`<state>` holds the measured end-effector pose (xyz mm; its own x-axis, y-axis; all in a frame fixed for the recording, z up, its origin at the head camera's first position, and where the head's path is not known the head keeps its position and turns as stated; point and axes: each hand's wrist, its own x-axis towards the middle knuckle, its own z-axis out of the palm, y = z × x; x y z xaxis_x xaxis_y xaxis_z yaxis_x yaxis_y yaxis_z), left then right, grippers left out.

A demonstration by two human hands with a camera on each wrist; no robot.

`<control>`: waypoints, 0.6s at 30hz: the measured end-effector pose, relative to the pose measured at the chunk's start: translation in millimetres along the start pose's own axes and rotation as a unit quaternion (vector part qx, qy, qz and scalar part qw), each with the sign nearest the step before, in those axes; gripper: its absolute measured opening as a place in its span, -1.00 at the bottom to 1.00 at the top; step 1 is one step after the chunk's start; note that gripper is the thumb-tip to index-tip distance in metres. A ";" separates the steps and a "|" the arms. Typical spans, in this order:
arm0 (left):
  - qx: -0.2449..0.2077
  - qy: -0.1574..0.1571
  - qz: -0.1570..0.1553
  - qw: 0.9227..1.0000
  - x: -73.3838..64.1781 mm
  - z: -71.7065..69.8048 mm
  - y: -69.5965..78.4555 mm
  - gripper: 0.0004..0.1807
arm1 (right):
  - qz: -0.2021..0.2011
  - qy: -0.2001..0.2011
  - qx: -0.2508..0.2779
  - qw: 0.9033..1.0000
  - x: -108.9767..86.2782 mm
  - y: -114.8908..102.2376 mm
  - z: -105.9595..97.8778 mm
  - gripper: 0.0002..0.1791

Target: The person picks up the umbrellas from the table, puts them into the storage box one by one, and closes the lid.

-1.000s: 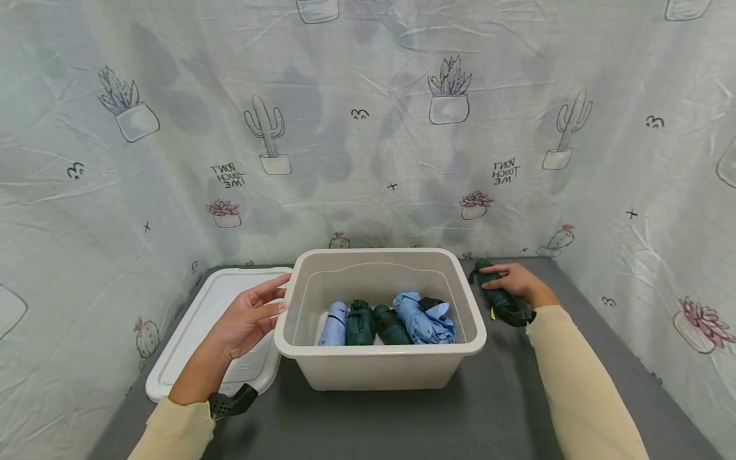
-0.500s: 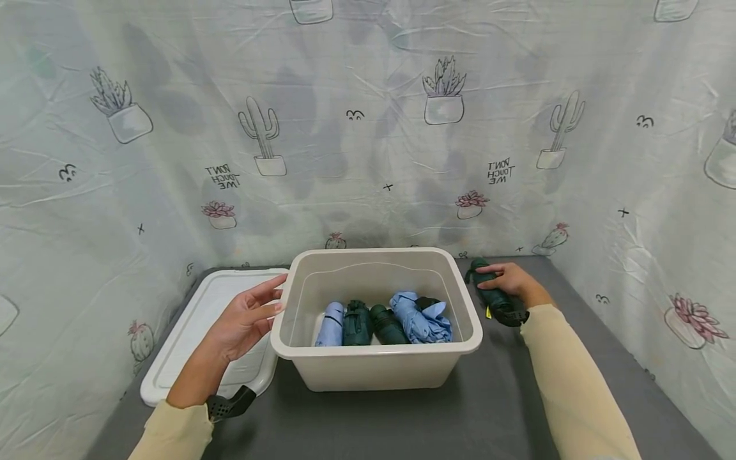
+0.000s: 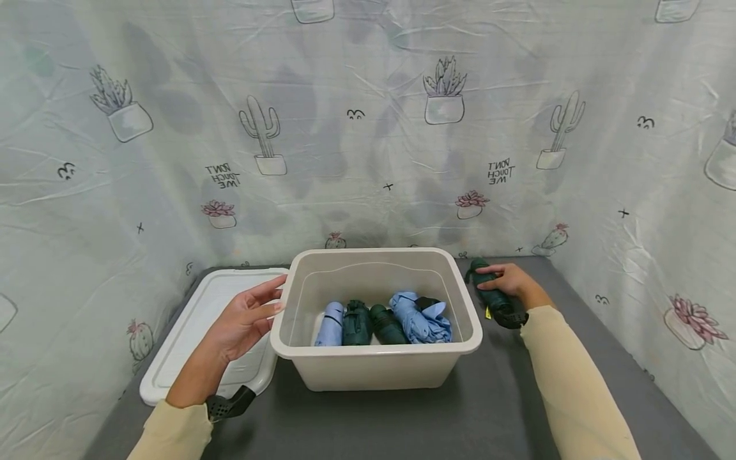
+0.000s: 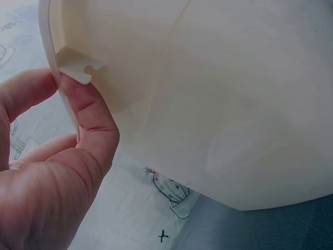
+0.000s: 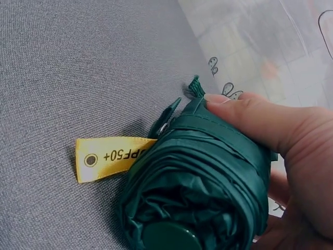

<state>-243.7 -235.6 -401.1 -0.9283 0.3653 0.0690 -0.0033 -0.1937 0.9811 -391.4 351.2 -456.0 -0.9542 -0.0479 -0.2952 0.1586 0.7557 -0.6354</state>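
Note:
In the head view, a beige plastic storage bin (image 3: 376,370) stands mid-table. My left hand (image 3: 238,327) pinches its left rim; up close in the left wrist view, thumb and finger meet over the bin edge (image 4: 46,31). Right of the bin, my right hand (image 3: 516,284) grips a dark green folded umbrella (image 3: 489,281) lying on the table. The right wrist view gives its rolled fabric (image 5: 208,151) end-on, with a yellow SPF50+ tag (image 5: 106,159) sticking out. Inside the bin lie a blue rolled umbrella (image 3: 331,324), two dark green ones (image 3: 358,324) and a loosely bundled blue one (image 3: 422,319).
A white lid (image 3: 201,319) lies flat left of the bin, partly behind my left forearm. The table (image 3: 391,421) has a grey cloth cover. A plant-printed curtain (image 3: 322,160) encloses the back and both sides.
The head view has shifted slightly, so everything sits a little further left than a second ago. Both hands keep the same hold on the bin rim and the green umbrella.

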 end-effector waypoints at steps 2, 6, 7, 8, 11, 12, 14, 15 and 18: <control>-0.001 0.001 -0.001 1.000 -0.2 0.3 0.2 -0.26 | -0.001 -0.002 -0.003 1.000 0.6 0.5 -0.1 -0.29; 0.000 0.003 -0.002 1.000 -0.6 1.0 0.7 -0.25 | 0.000 -0.005 0.004 1.000 1.5 1.1 -0.3 -0.29; -0.001 0.003 -0.002 1.000 -0.8 1.0 0.8 -0.25 | 0.000 -0.005 0.006 1.000 1.6 1.1 -0.1 -0.28; -0.001 0.003 -0.001 1.000 -0.9 1.0 0.9 -0.25 | 0.000 -0.004 0.007 1.000 1.7 1.0 0.1 -0.29; -0.006 0.002 -0.002 1.000 -1.0 1.0 1.1 -0.25 | -0.004 -0.002 0.002 1.000 1.8 0.9 0.8 -0.29; -0.007 0.002 -0.002 1.000 -1.1 1.0 1.1 -0.25 | -0.005 -0.002 -0.001 1.000 1.6 0.8 0.9 -0.29; -0.009 0.002 -0.003 1.000 -1.0 1.0 0.9 -0.26 | -0.006 0.000 -0.004 1.000 1.5 0.7 1.3 -0.30; -0.009 0.002 -0.004 1.000 -1.0 1.1 0.8 -0.26 | -0.006 0.000 -0.004 1.000 1.3 0.6 1.4 -0.30; -0.006 0.004 -0.005 1.000 -0.8 1.3 0.1 -0.26 | 0.000 0.000 0.008 1.000 1.2 0.9 1.2 -0.29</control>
<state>-242.5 -234.8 -400.8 -0.9309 0.3604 0.0585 -0.0165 -0.2016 0.9793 -392.2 351.0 -457.7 -0.9541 -0.0472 -0.2958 0.1638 0.7447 -0.6470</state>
